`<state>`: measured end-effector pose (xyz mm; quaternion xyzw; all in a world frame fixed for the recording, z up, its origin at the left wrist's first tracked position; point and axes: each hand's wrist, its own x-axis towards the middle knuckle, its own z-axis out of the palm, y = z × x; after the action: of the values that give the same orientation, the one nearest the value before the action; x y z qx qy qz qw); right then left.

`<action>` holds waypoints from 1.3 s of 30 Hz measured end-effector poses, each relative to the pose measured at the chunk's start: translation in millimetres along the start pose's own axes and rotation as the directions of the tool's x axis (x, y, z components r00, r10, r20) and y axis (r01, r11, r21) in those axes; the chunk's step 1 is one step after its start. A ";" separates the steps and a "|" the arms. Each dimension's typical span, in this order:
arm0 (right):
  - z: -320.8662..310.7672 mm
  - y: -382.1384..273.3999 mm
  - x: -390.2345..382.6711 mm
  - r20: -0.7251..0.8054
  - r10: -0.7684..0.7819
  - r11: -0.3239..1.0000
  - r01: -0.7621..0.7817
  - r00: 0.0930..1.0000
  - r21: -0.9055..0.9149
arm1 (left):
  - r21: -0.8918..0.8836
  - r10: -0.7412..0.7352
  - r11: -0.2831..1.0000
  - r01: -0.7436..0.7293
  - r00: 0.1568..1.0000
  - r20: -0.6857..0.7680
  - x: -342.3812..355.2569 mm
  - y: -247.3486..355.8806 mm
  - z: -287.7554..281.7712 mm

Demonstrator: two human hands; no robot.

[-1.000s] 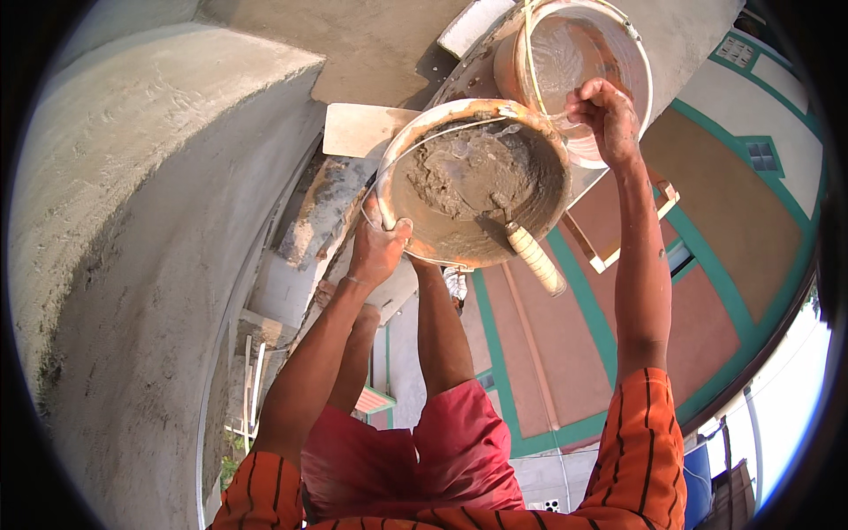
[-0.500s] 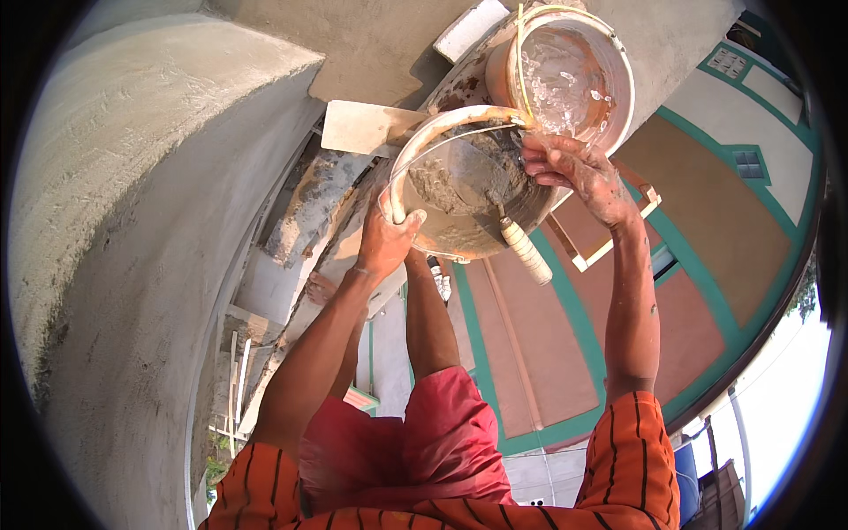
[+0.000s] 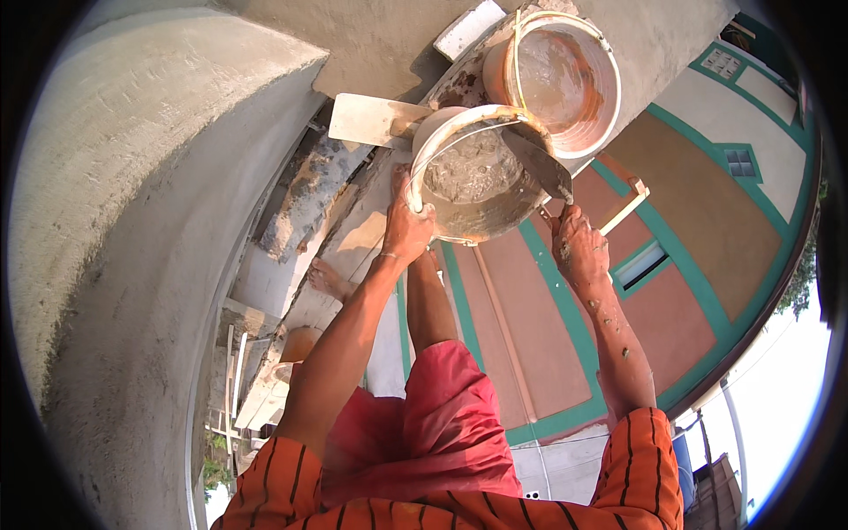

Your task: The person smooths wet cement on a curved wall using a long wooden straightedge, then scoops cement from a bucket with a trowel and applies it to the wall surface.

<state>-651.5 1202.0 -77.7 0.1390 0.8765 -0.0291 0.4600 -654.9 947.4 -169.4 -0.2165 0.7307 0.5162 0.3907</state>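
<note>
My left hand (image 3: pixel 407 227) grips the rim of a tilted bucket (image 3: pixel 427 141) that holds wet grey mortar (image 3: pixel 470 166). My right hand (image 3: pixel 579 246) is closed around the handle of a trowel (image 3: pixel 545 166), whose muddy blade sits at the bucket's right side. The handle is mostly hidden by my fingers. Just behind, a second bucket (image 3: pixel 609 93) with murky water stands on the concrete ledge, its yellowish handle raised. A flat pale board (image 3: pixel 360 119) lies left of the mortar bucket, partly behind it.
A curved plastered wall (image 3: pixel 141 230) rises on the left. A white block (image 3: pixel 468 28) lies at the top. My bare foot (image 3: pixel 329 281) is on the narrow ledge beside rubble. Beyond the edge, at the right, a painted building (image 3: pixel 689 230) with green trim and a wooden frame (image 3: pixel 625 215) are visible.
My right hand came down from the water bucket and has taken hold of the trowel, whose blade now shows rightward. The mortar bucket moved slightly up and right with my left hand.
</note>
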 end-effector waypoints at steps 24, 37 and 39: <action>-34.3 4.8 23.4 0.100 -0.208 0.773 0.226 0.973 -0.593 | 0.029 0.263 0.961 -0.273 0.945 0.193 4.6 17.8 18.0; 92.7 -48.3 46.1 0.512 -0.351 0.648 -0.191 0.784 0.737 | -0.084 0.093 0.993 -0.079 0.981 0.171 27.2 -51.3 -10.6; 96.4 -66.0 33.2 0.538 -0.345 0.370 -0.416 0.769 0.831 | -0.184 -0.047 0.978 0.094 0.969 0.244 26.8 -65.9 -11.0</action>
<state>-610.2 1128.6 -165.3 0.3733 0.4861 -0.5499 0.5674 -627.3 915.0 -227.5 -0.2162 0.6164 0.5931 0.4706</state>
